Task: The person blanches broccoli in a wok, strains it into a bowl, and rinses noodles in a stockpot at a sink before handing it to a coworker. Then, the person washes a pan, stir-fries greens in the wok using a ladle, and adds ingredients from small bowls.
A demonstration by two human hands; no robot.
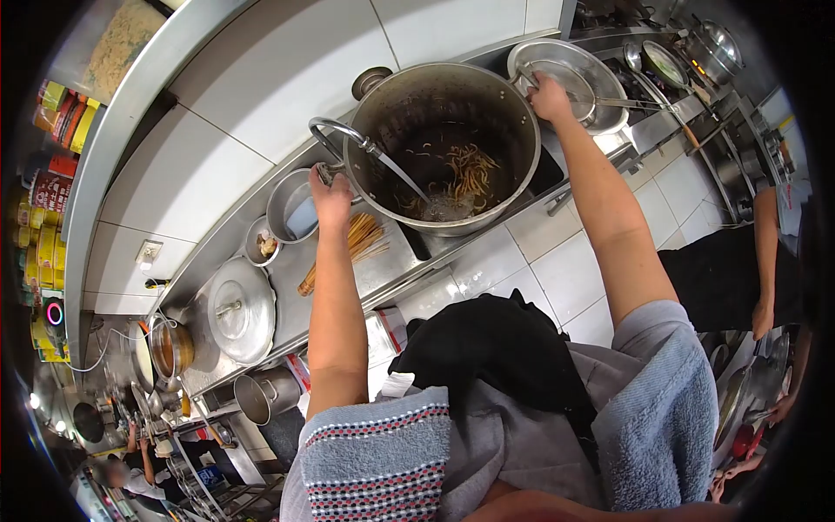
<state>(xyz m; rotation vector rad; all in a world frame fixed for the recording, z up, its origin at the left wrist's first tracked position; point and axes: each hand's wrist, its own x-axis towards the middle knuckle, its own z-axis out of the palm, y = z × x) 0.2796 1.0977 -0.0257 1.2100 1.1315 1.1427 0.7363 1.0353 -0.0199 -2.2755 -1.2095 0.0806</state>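
A large metal stockpot (361, 130) stands before me. It holds dark liquid and a clump of thin yellowish-brown strands (472, 170). Water runs into it from a curved faucet (344, 129). At the pot's far right rim, my right hand (550, 99) is closed around its side handle. My left hand (332, 202) is closed by the left rim, near the faucet's base, over a greyish item (328, 171) that I cannot make out clearly. A strainer (609, 102) rests across a steel bowl (616, 76), just right of my right hand.
Left of the pot are a small saucepan (283, 202), a little bowl (262, 241), a bamboo brush (357, 248) and a domed lid (252, 326). Another person's arm (765, 261) is at the right. Cans (50, 252) line a shelf at the left.
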